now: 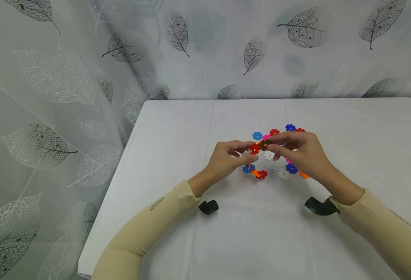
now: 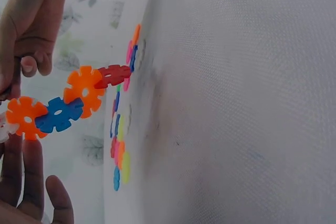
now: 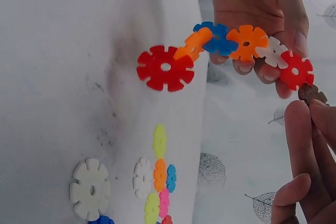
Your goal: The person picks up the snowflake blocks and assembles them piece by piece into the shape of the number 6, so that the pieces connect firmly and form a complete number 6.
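Note:
A chain of notched plastic snowflake discs hangs between the two hands, above the table. In the right wrist view it runs from a red disc at the free end through orange, blue, orange and white to a second red disc. A dark brown disc meets that red one. My left hand pinches the chain near the upper red disc between thumb and fingers. Thumb and forefinger of my right hand grip the brown disc, edge against the red.
Several loose discs lie on the white table behind and under the right hand, among them a light blue disc, a white disc and a dark blue disc. A leaf-patterned curtain hangs along the back and left.

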Demonstrator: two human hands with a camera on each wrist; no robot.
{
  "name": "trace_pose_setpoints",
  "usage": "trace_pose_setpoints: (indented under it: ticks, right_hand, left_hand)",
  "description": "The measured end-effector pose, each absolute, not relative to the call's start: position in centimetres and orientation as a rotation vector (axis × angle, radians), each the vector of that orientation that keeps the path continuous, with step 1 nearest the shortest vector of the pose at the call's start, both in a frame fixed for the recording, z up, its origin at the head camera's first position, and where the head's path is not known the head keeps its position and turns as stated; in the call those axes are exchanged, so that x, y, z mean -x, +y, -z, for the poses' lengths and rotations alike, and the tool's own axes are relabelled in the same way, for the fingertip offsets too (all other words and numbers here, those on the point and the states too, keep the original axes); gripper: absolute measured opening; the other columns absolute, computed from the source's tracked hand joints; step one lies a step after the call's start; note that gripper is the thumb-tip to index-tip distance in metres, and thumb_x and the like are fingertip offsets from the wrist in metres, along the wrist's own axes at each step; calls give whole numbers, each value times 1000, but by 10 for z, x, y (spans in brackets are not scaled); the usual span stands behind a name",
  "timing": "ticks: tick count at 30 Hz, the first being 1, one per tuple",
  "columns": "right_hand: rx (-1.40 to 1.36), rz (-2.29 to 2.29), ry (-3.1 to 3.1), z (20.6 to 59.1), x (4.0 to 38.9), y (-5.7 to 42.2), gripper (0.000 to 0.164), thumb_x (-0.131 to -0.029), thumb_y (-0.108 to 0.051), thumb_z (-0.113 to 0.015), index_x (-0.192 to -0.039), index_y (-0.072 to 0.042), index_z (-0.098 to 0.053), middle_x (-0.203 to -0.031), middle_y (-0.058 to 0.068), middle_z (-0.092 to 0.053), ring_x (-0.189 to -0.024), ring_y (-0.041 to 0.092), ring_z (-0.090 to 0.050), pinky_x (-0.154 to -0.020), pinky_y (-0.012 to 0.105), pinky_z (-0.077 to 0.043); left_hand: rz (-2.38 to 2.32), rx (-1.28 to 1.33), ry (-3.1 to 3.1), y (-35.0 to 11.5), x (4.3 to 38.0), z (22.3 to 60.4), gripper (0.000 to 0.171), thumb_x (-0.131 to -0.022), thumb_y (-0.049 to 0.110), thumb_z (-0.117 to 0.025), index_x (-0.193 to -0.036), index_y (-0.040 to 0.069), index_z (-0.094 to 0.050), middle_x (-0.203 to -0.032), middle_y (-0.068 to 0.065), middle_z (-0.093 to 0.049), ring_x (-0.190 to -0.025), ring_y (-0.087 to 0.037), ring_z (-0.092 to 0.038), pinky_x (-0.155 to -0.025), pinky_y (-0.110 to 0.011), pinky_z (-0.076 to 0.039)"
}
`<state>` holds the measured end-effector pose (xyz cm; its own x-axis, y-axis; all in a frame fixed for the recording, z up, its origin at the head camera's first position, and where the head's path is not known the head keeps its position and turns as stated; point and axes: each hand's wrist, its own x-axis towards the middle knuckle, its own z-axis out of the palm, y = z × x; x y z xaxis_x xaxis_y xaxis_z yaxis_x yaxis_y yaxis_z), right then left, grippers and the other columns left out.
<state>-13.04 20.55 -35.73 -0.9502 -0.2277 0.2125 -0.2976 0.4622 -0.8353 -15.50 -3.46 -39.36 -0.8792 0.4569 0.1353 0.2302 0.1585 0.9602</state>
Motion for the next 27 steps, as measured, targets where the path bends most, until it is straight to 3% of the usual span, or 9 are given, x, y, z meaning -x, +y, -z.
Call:
trace_pose_setpoints:
  ticks: [7, 16, 27]
  right_hand:
    - [-516, -1423, -2605, 360, 130, 205, 26, -89, -10, -79, -115, -11, -77, -84, 2, -74, -66, 17, -69, -61, 23, -51]
    - [-656, -1168, -2507, 363, 131, 200, 30, -84, -1, -82, -112, -9, -79, -79, -7, -71, -60, 8, -58, -50, 23, -44]
    - [-675, -1206, -2411, 366, 127, 195, 32, -79, 3, -84, -109, -6, -80, -75, -4, -70, -58, 8, -56, -50, 20, -41]
  left_hand:
    - [-1737, -798, 2234, -37, 157, 394, 39, -92, 23, -77, -130, 13, -71, -113, 9, -72, -103, -9, -62, -87, -31, -51]
    - [-1708, -903, 2290, -36, 158, 395, 38, -93, 19, -76, -130, 10, -71, -104, 5, -71, -94, -9, -61, -84, -28, -51]
    - [-1729, -892, 2299, -34, 157, 398, 39, -90, 15, -78, -129, 8, -71, -101, 3, -70, -91, -12, -60, -78, -40, -52]
